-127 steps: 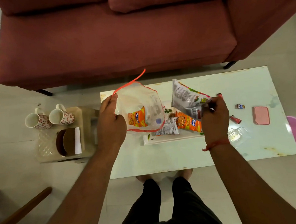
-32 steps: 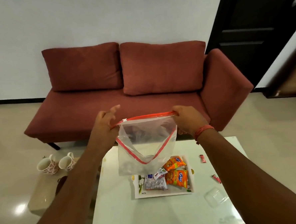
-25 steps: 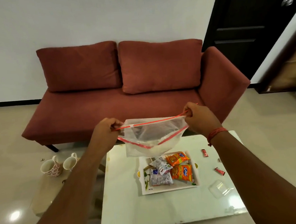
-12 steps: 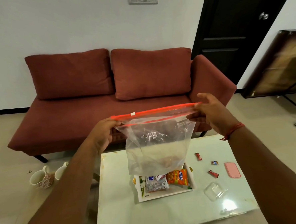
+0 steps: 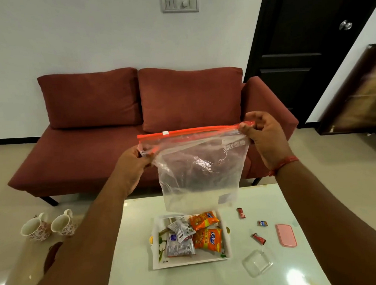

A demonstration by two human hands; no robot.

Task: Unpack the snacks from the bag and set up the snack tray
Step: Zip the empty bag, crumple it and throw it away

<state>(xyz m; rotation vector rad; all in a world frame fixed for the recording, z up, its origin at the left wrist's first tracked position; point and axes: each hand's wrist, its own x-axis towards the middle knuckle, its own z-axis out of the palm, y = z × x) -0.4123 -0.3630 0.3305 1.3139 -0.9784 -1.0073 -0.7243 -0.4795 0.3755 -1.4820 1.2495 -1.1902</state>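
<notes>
Clear zip bag (image 5: 198,170) held up above tray (image 5: 191,262), pinched at left end by left hand (image 5: 132,165), right end by right hand (image 5: 264,135). Orange and silver snack packets (image 5: 207,240) lying in tray on white table (image 5: 213,279).

The clear plastic zip bag with the red seal strip (image 5: 197,163) hangs in the air above the far edge of the glossy white low table (image 5: 213,277), screening the way to the white rectangular snack tray (image 5: 190,260) from that side. The tray's near side lies open to reach. Right of the tray, three small wrapped candies (image 5: 258,238), a pink flat lid (image 5: 285,234) and a clear plastic container (image 5: 257,262) dot the surface, with bare gaps between them.
</notes>
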